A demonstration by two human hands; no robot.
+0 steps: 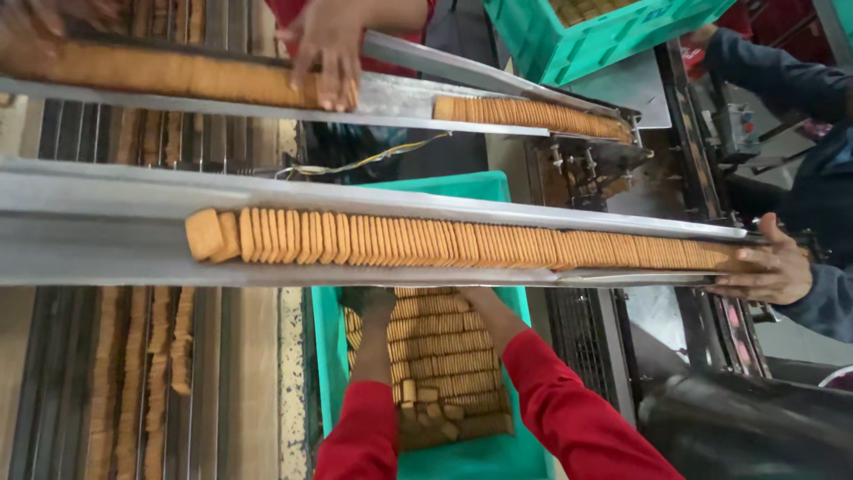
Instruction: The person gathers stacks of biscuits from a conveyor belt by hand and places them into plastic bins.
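Both my arms, in red sleeves, reach into a teal crate (pixel 327 356) that holds stacked rows of tan biscuits (pixel 444 356), with some loose broken ones near me. My left hand (pixel 369 302) looks dark and rests at the far end of the rows, partly under a metal chute (pixel 107 240). Its grip is hidden. My right forearm (pixel 493 322) runs up beside the rows, and the right hand itself is hidden behind the chute.
The near chute carries a long row of upright biscuits (pixel 444 242); another person's hand (pixel 773 262) holds its right end. A third person's hand (pixel 329 53) presses biscuits on the far chute (pixel 400 93). A second teal crate (pixel 569 44) stands at the top. Biscuit lanes (pixel 133 382) run at left.
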